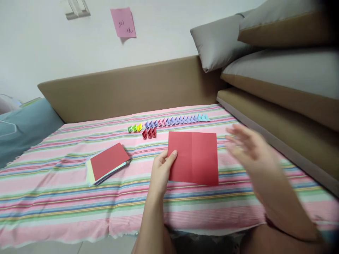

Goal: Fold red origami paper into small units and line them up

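Note:
My left hand [161, 169] pinches the left edge of a red paper sheet [194, 157], which shows a vertical crease down its middle and is held just above the striped cloth [66, 204]. To the right of the sheet my right hand [249, 148] is blurred by motion, its fingers spread, with nothing in it. A stack of coloured paper [107, 164] with a red sheet on top lies to the left. Farther back, a row of small folded paper boats [169, 122] in green, yellow, purple, pink and blue runs across, with three red boats [149, 133] in front of it.
A tan padded backrest [127, 88] runs behind the cloth. Grey and tan cushions [278, 60] are stacked at the right. A teal pillow [23, 127] lies at the left. A pink note [123, 23] sticks to the wall.

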Demonstrator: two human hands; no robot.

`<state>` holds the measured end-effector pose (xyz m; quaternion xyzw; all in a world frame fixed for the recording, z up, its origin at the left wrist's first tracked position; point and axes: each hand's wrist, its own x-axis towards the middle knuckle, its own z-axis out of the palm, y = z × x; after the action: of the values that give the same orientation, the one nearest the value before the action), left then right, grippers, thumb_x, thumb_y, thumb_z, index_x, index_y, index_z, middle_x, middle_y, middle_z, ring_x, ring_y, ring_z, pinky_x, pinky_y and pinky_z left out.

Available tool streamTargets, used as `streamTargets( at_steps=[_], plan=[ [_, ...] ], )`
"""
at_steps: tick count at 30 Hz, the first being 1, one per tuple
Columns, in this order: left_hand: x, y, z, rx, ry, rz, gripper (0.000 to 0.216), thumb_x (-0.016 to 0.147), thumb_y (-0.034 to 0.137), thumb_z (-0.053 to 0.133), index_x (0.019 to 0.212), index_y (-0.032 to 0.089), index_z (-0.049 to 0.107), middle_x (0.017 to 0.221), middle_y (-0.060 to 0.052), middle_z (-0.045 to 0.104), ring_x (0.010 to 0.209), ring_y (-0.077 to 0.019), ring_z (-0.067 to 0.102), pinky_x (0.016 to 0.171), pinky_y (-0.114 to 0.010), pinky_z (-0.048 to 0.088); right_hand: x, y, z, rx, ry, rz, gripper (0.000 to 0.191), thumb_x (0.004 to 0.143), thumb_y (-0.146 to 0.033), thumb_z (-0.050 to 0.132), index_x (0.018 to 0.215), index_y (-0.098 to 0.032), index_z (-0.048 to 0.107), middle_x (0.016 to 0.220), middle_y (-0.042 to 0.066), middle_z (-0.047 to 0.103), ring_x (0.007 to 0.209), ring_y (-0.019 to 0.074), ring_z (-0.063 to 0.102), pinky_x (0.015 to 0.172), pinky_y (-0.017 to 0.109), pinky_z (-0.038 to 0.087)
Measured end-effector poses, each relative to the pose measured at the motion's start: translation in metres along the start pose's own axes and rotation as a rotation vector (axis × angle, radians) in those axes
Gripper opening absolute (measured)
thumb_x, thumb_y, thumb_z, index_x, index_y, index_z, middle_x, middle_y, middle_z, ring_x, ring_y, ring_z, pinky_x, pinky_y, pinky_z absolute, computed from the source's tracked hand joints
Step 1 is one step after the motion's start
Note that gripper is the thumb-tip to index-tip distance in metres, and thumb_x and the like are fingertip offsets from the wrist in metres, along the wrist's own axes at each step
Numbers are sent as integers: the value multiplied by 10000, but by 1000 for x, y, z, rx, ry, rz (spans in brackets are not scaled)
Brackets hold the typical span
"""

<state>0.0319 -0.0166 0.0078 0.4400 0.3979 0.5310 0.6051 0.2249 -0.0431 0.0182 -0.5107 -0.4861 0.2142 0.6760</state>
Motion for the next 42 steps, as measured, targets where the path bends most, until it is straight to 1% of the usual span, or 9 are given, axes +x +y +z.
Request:
streamTargets(
  at_steps=[3,6,13,18,24,28,35,39,42],
  plan=[
    [-2,4,2,30,-35,-15,348,751,399,672,980,139,702,866,-84,735,726,-211,673,660,-285,501,1,9,11,166,-88,354,664,673,-374,763,1262,-254,482,1211,113,609,1088,263,599,857,395,521],
    [-1,3,2,43,-70,-9,354,751,409,668,984,144,677,878,-96,724,736,-201,666,664,-281,497,0,15,20,356,-172,454,539,716,-382,717,1195,-214,534,1099,108,676,978,264,657,807,408,544],
    [10,-13,-3,245,347,235,308,596,382,786,733,184,593,732,-7,619,719,-143,581,695,-240,451,-11,6,25,155,47,42,173,773,-304,667,912,-201,668,949,63,724,911,244,677,793,395,555],
    [2,-8,8,-379,-2,-75,337,774,497,569,826,173,647,875,-76,690,799,-207,643,749,-326,492,-23,0,32,-14,-439,-479,236,820,-115,555,925,-273,695,1033,19,718,1067,224,628,949,428,483],
    [-5,-3,9,-666,163,-98,359,784,450,503,905,165,686,890,-89,716,936,-252,644,835,-364,494,-25,0,39,-149,-716,-675,348,821,-108,544,1089,-308,639,1028,-14,721,1076,213,626,1041,488,382],
    [-6,-1,9,-636,168,-9,375,790,475,518,973,190,677,915,-70,720,957,-237,639,837,-338,492,-30,-8,40,-112,-665,-515,281,845,-152,547,1068,-279,663,1017,7,723,975,202,666,929,395,492],
    [-11,3,18,-549,-263,-53,769,698,782,411,1107,165,618,1186,-150,628,1163,-323,531,886,-412,466,-33,-14,45,97,-153,155,162,804,-355,624,802,-199,666,728,8,699,646,173,645,551,252,515],
    [-10,-1,24,-321,-210,62,638,579,416,803,1132,192,577,1184,-119,638,1133,-294,562,912,-367,459,-31,-13,46,219,-138,257,162,785,-363,643,822,-206,639,727,6,682,661,163,629,570,250,506],
    [-7,-5,26,-212,-139,92,554,616,221,799,1118,189,568,1150,-102,662,1077,-257,603,912,-348,460,-30,-14,45,90,-120,224,160,758,-356,665,755,-206,607,680,2,638,629,162,602,552,260,485]
  ],
)
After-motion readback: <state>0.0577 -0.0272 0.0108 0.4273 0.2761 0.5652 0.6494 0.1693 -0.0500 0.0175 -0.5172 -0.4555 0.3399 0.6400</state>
